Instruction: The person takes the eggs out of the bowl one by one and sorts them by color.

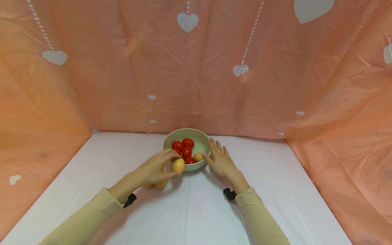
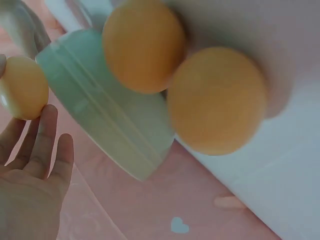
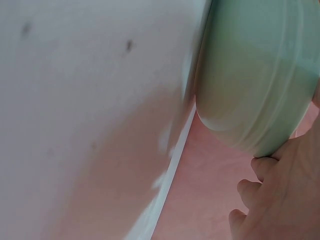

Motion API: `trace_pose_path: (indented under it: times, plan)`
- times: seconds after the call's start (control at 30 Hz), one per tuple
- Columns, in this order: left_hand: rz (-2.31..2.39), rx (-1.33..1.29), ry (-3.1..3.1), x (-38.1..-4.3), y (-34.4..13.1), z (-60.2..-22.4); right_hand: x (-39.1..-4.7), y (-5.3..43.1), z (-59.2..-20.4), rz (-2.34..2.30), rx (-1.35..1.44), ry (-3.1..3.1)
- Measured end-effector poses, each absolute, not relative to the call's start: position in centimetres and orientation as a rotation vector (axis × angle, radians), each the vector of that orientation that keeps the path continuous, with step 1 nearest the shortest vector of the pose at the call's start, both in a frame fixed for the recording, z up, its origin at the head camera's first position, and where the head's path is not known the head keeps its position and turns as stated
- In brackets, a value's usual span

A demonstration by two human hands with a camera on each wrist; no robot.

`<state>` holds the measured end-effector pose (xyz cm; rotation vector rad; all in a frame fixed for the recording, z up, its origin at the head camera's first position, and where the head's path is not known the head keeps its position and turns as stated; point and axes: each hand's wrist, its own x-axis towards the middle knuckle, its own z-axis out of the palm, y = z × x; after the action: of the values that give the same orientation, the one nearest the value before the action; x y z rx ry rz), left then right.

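Observation:
My left hand (image 1: 156, 168) pinches a yellow egg-shaped object (image 1: 178, 165) between thumb and fingers, over the near left rim of a pale green bowl (image 1: 200, 139). The same yellow object (image 2: 25, 89) shows at the fingertips in the left wrist view. Inside the bowl lie several glossy red oval objects (image 1: 188, 142) and one yellow one (image 1: 198, 157). My right hand (image 1: 221, 161) rests its straight fingers against the bowl's right side, the thumb at the rim; in the right wrist view its fingertips (image 3: 264, 167) are right at the bowl's edge.
Two more yellow egg-shaped objects (image 2: 217, 101) lie on the white tabletop (image 1: 183, 211), partly hidden under my left hand in the head view. A pink-orange curtain (image 1: 196, 85) with white hearts stands behind the bowl and along both sides.

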<state>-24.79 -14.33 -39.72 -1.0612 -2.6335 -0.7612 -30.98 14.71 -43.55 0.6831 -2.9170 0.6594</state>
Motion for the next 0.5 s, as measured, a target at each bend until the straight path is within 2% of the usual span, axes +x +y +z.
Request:
trace_pose_path:
  times: [0.23, 0.5]
  plan:
    - [-0.819, -1.074, -2.675, -23.6, -14.9, -40.6, -30.9, 14.8, -43.6, 0.644, 0.685, -2.905]
    - [-0.540, -1.088, -2.680, -23.1, -15.4, -41.8, -30.9, 14.7, -43.7, 0.660, 0.688, -2.914]
